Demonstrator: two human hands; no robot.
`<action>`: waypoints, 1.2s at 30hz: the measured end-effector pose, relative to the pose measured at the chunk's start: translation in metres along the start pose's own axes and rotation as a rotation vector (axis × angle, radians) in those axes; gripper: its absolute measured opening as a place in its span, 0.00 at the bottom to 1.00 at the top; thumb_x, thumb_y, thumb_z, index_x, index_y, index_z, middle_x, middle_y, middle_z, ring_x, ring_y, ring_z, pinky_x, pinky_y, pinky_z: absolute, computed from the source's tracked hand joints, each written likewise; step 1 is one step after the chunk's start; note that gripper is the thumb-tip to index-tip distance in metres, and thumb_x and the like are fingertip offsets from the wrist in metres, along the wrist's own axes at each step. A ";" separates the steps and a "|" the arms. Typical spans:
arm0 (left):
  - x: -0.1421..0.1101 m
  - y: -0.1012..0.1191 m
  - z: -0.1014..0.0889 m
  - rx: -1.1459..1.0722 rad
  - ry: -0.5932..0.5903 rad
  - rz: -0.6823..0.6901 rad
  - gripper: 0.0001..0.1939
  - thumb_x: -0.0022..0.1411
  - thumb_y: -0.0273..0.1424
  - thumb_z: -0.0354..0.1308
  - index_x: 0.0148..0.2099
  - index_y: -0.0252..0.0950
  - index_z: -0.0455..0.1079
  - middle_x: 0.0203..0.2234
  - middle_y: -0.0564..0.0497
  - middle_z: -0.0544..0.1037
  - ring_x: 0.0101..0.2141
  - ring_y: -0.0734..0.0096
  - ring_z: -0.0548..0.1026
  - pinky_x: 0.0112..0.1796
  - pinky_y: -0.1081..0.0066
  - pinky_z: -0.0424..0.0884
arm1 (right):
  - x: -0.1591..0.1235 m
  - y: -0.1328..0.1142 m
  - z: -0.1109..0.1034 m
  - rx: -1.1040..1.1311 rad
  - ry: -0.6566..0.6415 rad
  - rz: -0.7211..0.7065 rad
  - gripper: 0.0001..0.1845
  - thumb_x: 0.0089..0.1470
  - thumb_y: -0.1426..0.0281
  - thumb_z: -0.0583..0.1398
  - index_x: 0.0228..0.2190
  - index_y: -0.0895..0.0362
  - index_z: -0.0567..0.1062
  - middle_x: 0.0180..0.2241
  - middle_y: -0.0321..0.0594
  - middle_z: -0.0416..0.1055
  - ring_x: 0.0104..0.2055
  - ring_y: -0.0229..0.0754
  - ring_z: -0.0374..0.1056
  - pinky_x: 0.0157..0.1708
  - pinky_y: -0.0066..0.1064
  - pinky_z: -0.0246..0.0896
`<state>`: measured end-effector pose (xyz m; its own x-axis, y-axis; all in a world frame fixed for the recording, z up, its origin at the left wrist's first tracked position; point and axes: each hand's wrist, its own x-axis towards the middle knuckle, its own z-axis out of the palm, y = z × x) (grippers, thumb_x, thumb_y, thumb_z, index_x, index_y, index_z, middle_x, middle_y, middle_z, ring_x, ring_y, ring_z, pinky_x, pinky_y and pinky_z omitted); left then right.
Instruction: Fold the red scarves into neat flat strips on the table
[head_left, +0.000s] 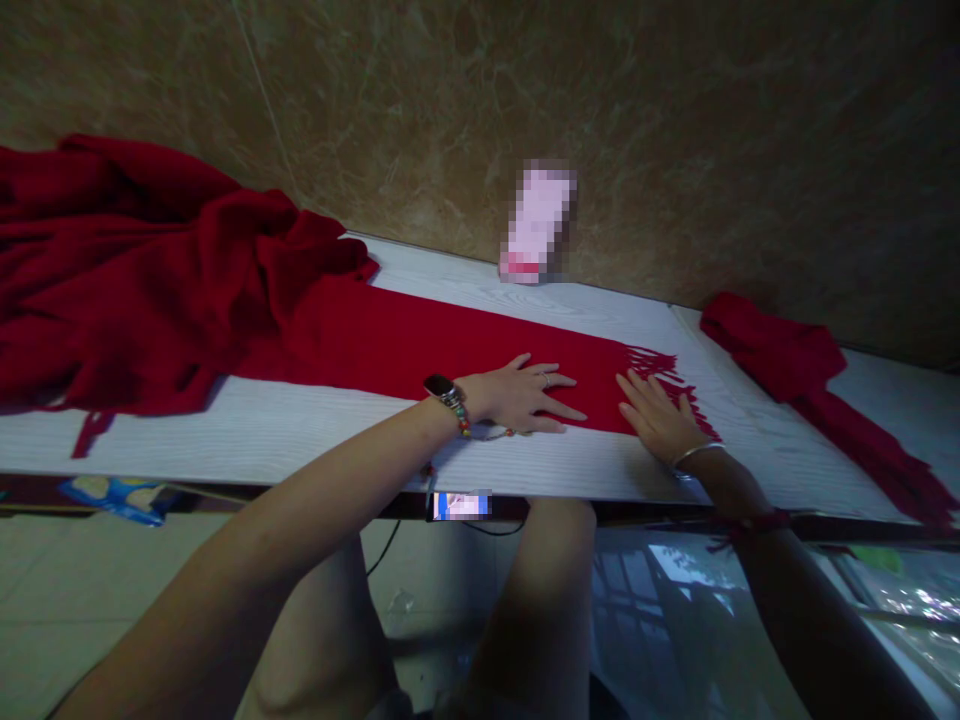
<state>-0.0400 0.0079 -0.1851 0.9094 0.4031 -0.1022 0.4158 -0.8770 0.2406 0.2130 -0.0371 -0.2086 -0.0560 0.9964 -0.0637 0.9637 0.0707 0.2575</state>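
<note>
A red fringed scarf (420, 340) lies spread flat along a white table (247, 440). My left hand (521, 395) rests flat on the scarf, fingers stretched out toward the fringed end; a watch and bead bracelet circle its wrist. My right hand (656, 415) lies flat, fingers spread, on the scarf's fringed end (660, 365), a thin bangle at the wrist. Neither hand holds anything.
A heap of red scarves (127, 270) fills the table's left end. Another red scarf (817, 390) lies at the right. A pink blurred box (536, 225) stands against the stone wall. Below the table edge are my knees, a cable and a blue packet (120, 497).
</note>
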 end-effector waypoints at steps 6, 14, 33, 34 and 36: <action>0.000 0.000 0.000 -0.048 0.021 -0.008 0.21 0.66 0.45 0.45 0.60 0.57 0.60 0.65 0.56 0.53 0.65 0.57 0.46 0.60 0.44 0.42 | -0.011 0.027 -0.003 -0.017 0.031 0.124 0.29 0.60 0.64 0.41 0.60 0.54 0.60 0.64 0.47 0.53 0.64 0.60 0.48 0.52 0.65 0.54; -0.003 -0.023 -0.004 0.002 0.370 -0.463 0.25 0.69 0.41 0.38 0.65 0.41 0.54 0.64 0.44 0.57 0.63 0.57 0.53 0.59 0.50 0.50 | 0.040 -0.011 -0.041 0.229 0.274 0.009 0.31 0.60 0.56 0.44 0.60 0.56 0.60 0.63 0.51 0.53 0.65 0.59 0.48 0.56 0.60 0.51; -0.006 -0.029 0.001 -0.066 0.201 -0.806 0.35 0.63 0.52 0.39 0.68 0.46 0.47 0.68 0.48 0.43 0.64 0.37 0.38 0.57 0.35 0.38 | 0.067 0.002 0.000 0.248 0.033 0.198 0.31 0.59 0.63 0.42 0.60 0.63 0.59 0.63 0.56 0.53 0.65 0.56 0.49 0.58 0.61 0.46; -0.006 -0.029 0.001 -0.068 0.199 -0.806 0.35 0.63 0.52 0.39 0.68 0.45 0.47 0.68 0.47 0.43 0.64 0.37 0.38 0.57 0.35 0.38 | 0.067 0.006 -0.001 0.248 0.046 0.213 0.31 0.59 0.63 0.42 0.59 0.63 0.60 0.62 0.57 0.54 0.64 0.57 0.50 0.57 0.62 0.47; -0.005 -0.029 0.000 -0.067 0.202 -0.805 0.35 0.63 0.52 0.39 0.68 0.45 0.47 0.68 0.47 0.43 0.64 0.37 0.38 0.57 0.35 0.38 | 0.069 0.004 -0.006 0.260 0.107 0.189 0.30 0.59 0.63 0.43 0.59 0.62 0.60 0.62 0.57 0.55 0.64 0.59 0.51 0.57 0.63 0.47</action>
<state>-0.0568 0.0309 -0.1919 0.3124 0.9453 -0.0942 0.9315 -0.2854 0.2256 0.2117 0.0323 -0.2061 0.1163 0.9909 0.0671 0.9932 -0.1166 -0.0003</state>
